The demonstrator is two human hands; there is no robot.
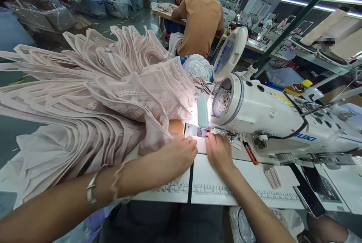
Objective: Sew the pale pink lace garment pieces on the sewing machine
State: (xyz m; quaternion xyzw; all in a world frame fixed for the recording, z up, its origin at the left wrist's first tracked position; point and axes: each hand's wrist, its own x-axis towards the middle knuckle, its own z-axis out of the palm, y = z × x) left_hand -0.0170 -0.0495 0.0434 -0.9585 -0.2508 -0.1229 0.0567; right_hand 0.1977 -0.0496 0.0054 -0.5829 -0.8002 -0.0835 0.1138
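A small pale fabric piece (201, 145) lies between my hands, just in front of the needle plate of a white sewing machine (254, 111). My left hand (181, 152) has its fingers curled together at the left edge of this piece. On the other side, below the presser foot area, my right hand (219, 152) pinches the right edge, its fingertips partly hidden. A large heap of pale pink lace-trimmed fabric pieces (121, 96) spreads over the table to the left, touching close to my left forearm. The machine's lamp (203, 111) lights the needle area.
Orange-handled snips (250, 153) lie beside the machine base. A stack of pale cards (273, 177) and a dark phone (308, 192) are at the right. A ruler strip (215, 191) runs along the front edge. A person in a tan shirt (201, 20) sits ahead.
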